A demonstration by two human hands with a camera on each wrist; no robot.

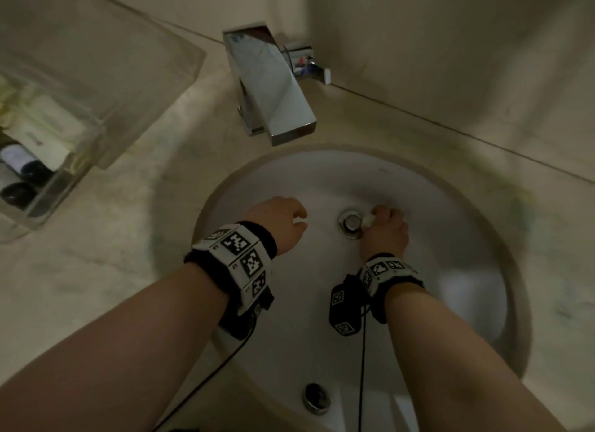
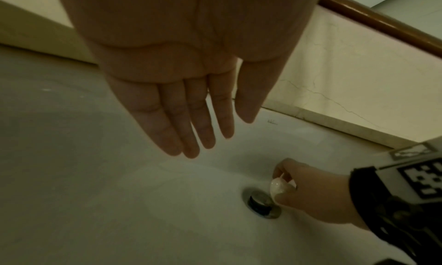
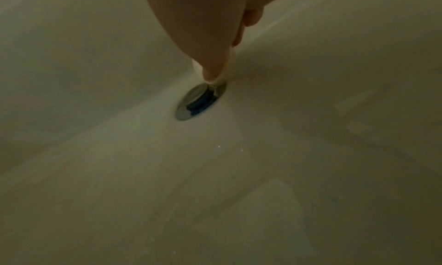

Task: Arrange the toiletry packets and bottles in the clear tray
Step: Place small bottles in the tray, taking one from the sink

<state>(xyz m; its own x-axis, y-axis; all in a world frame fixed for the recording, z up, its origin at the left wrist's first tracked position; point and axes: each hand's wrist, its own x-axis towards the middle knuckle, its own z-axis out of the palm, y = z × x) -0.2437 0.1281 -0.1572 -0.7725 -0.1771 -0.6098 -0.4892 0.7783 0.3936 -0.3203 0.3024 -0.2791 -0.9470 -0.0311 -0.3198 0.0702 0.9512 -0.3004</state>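
Observation:
Down in the white sink basin (image 1: 450, 248), my right hand (image 1: 384, 225) pinches a small white packet (image 1: 368, 219) right beside the metal drain (image 1: 349, 224). The left wrist view shows that packet (image 2: 278, 187) between thumb and fingers of the right hand (image 2: 308, 191), just above the drain (image 2: 261, 205). My left hand (image 1: 283, 220) hovers over the basin's left side and holds nothing; its fingers (image 2: 189, 121) hang straight. The clear tray (image 1: 48, 203) stands at the far left on the counter. It holds dark-capped bottles (image 1: 22, 161) and pale packets (image 1: 42, 125).
A square chrome faucet (image 1: 273, 87) juts over the basin's far edge. A clear lid or second tray (image 1: 106, 64) lies tilted over the tray's back. An overflow hole (image 1: 315, 398) sits at the basin's near side. Marble counter (image 1: 128, 238) surrounds the sink.

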